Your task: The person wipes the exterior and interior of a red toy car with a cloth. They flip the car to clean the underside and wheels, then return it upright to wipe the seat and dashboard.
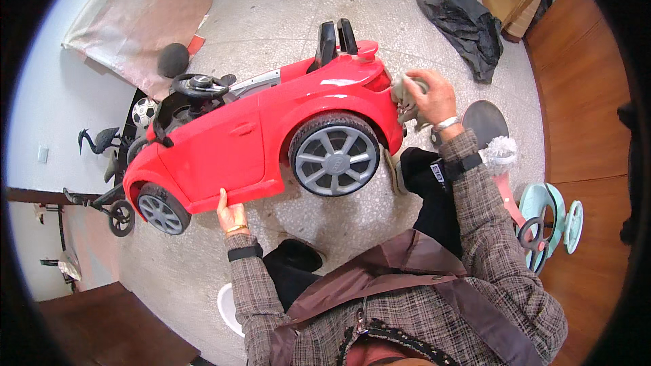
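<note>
Head view: left hand [232, 217] tight on red plastic toy car [220, 146], right hand [436, 99] tight round crumpled grey cloth [405, 98]!

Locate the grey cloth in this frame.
In the head view, the grey cloth is right of centre, held in the right hand at the rear end of the red toy car.

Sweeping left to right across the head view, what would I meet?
Black bird figure, soccer ball, left hand touching the red toy car, its rear wheel, right hand holding a grayish cloth, teal ride-on toy.
</note>
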The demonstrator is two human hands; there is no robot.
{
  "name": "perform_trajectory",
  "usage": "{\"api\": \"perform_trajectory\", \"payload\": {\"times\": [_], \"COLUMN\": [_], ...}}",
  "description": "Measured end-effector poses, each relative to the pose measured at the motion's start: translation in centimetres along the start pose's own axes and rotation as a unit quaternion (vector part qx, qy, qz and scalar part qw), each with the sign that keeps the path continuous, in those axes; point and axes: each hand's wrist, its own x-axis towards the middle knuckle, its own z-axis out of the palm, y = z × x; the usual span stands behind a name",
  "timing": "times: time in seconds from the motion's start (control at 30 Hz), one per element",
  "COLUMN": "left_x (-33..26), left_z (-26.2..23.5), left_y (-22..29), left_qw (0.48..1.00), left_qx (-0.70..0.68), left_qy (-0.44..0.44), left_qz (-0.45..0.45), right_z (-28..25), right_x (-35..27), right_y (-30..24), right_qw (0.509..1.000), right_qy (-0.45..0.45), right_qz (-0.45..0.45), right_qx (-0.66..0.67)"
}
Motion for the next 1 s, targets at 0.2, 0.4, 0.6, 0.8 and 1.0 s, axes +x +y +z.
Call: {"api": "perform_trajectory", "payload": {"times": [0.2, 0.4, 0.6, 0.8, 1.0], "left_x": [-0.9, -1.1, 0.1, -0.3, 0.5], "left_z": [0.5, 0.7, -3.9, -9.1, -12.4], "left_y": [-0.2, -0.4, -2.4, -4.4, -7.3], "left_qw": [0.999, 0.999, 0.998, 0.989, 0.968], "left_qx": [0.039, 0.017, 0.024, 0.022, 0.036], "left_qy": [0.010, 0.034, 0.050, 0.142, 0.240], "left_qz": [0.028, 0.011, 0.018, 0.039, 0.061], "right_z": [2.1, 3.7, 7.4, 9.1, 10.2], "right_x": [3.1, 4.9, 4.4, 0.7, -2.0], "right_y": [-0.1, 0.2, 1.7, 2.9, 4.5], "right_qw": [0.995, 0.991, 0.977, 0.960, 0.969], "right_qy": [-0.035, -0.090, -0.140, -0.188, -0.204], "right_qz": [0.061, 0.067, -0.059, -0.131, -0.100], "right_qx": [-0.065, -0.079, -0.153, -0.161, -0.101]}}
